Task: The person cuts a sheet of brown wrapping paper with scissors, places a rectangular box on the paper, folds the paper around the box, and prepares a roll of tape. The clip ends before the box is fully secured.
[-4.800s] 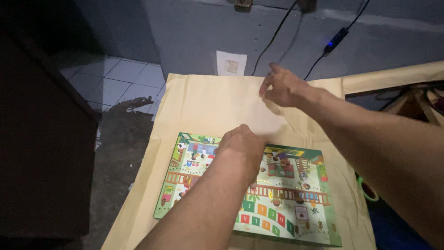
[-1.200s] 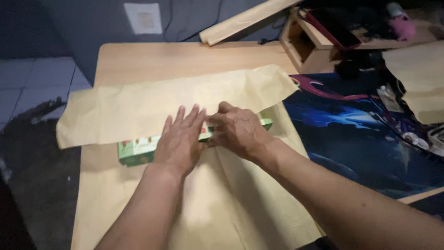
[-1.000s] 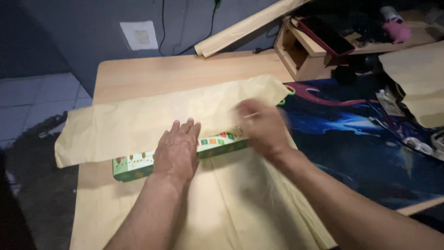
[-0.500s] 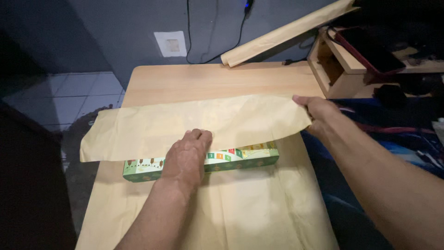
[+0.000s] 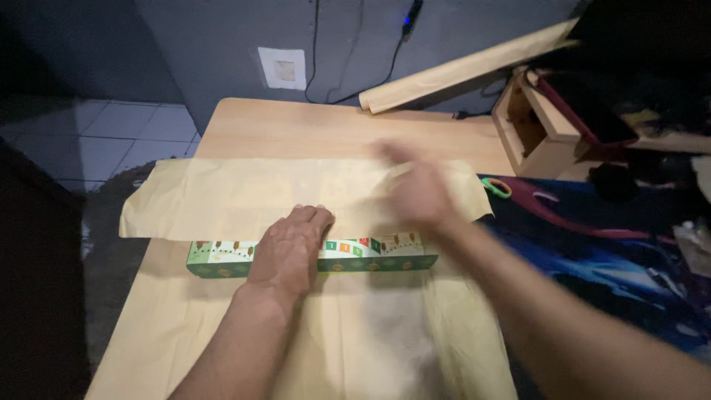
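Head view, left hand (image 5: 290, 248) flat on green box (image 5: 222, 259), tan paper (image 5: 244, 196) over it

We see two bare forearms, no sleeves, no watch, no rings or gloves. Left hand (image 5: 289, 248): knuckles & short nails show, hair on the forearm. Right hand (image 5: 418, 192) is motion-blurred, so fingers can't be made out; its forearm is bare too.

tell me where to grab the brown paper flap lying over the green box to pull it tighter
Judging by its pose, take the paper flap at its free right end, near the scissors, coming from the right. That corner overhangs the green box with nothing pinning it, while the left hand presses the middle down. The right hand is blurred above it.
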